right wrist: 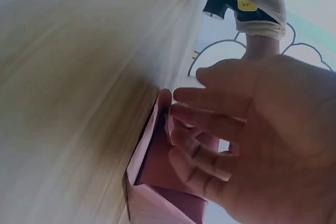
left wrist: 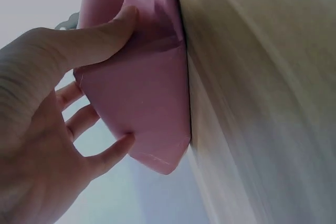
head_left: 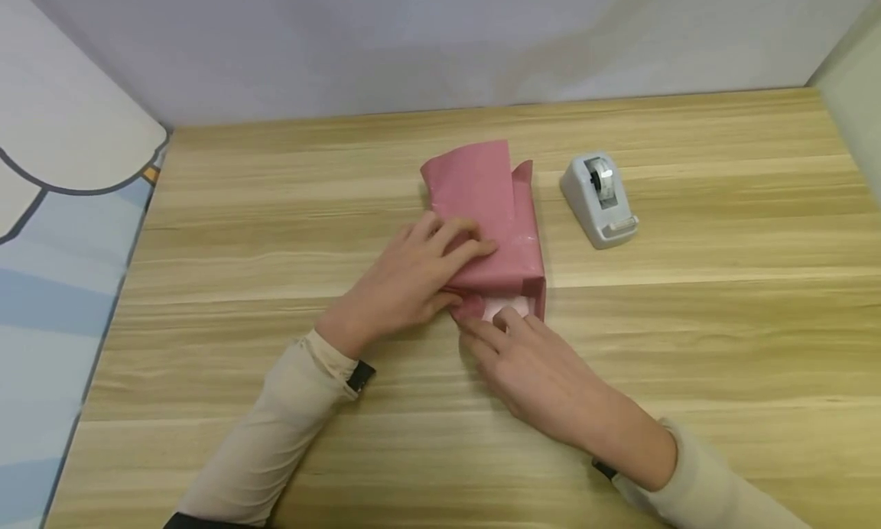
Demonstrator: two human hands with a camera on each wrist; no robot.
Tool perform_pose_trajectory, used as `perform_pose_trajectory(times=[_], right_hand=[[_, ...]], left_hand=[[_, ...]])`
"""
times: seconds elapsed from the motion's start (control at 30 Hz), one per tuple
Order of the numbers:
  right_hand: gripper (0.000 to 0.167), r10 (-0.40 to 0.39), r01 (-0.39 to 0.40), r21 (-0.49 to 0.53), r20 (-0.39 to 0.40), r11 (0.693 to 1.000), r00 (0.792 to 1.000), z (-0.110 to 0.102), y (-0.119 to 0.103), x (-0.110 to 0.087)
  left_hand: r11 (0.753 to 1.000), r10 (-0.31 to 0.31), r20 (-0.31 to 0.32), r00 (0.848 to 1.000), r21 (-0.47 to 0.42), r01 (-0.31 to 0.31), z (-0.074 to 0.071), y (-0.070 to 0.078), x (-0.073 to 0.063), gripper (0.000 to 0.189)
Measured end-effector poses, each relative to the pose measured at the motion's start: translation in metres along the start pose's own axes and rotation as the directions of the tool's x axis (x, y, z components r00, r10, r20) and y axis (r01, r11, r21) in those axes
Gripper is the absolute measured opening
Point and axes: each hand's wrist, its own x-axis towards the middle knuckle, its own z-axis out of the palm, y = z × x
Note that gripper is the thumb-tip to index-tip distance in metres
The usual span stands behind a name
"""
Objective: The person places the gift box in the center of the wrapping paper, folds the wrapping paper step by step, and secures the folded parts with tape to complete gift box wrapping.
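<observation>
Pink-wrapped parcel (head_left: 505,263) lies on the table (head_left: 275,200), probably light, its paper (head_left: 478,181) easily creased. My left hand (head_left: 413,275) grips its near-left edge, likely the firmest hold; my right hand (head_left: 533,372), fingers loosely extended, touches its open end.

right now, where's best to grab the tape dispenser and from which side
Probably across the long sides of the tape dispenser, beside the tape roll, from above and the right: the front lip juts out nearest, and the pink package lies left.

The wrapper (head_left: 478,189) looks like smooth, faintly glossy paper; the tape dispenser (head_left: 592,208), smooth plastic; the tabletop (head_left: 729,223), grained wood.
</observation>
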Motion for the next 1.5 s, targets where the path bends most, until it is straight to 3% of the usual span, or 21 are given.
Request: perform_pose_trajectory(times=[0.27, 0.5, 0.67, 0.97, 1.27, 1.5], right_hand=[[0.046, 0.054, -0.054, -0.003, -0.002, 0.999, 0.999, -0.001, 0.006, -0.002], [0.053, 0.091, -0.091, -0.083, 0.0, 0.992, 0.996, 0.002, 0.005, -0.003], [0.055, 0.123, -0.122, -0.125, 0.003, 0.985, 0.992, 0.006, 0.0, -0.003], [0.059, 0.086, -0.09, -0.136, -0.033, 0.987, 0.996, 0.015, -0.006, 0.0], [0.052, 0.138, -0.137, -0.151, -0.004, 0.979, 0.99, 0.007, -0.01, -0.004], [0.062, 0.122, -0.119, -0.127, 0.015, 0.985, 0.992, 0.007, -0.016, -0.004]], left_hand=[[0.99, -0.011, -0.036, 0.999, 0.137, 0.016, 0.008, 0.007, 0.004, 0.067], [0.971, -0.004, -0.091, 0.996, 0.238, 0.026, 0.015, 0.012, 0.007, 0.055], [0.966, -0.008, -0.105, 0.994, 0.257, 0.035, 0.017, 0.013, 0.007, 0.048], [0.959, -0.032, -0.115, 0.993, 0.277, 0.063, 0.018, 0.018, 0.01, 0.037], [0.961, -0.048, -0.117, 0.992, 0.267, 0.078, 0.017, 0.016, 0.011, 0.048], [0.955, -0.051, -0.11, 0.993, 0.284, 0.081, 0.017, 0.017, 0.011, 0.052]])
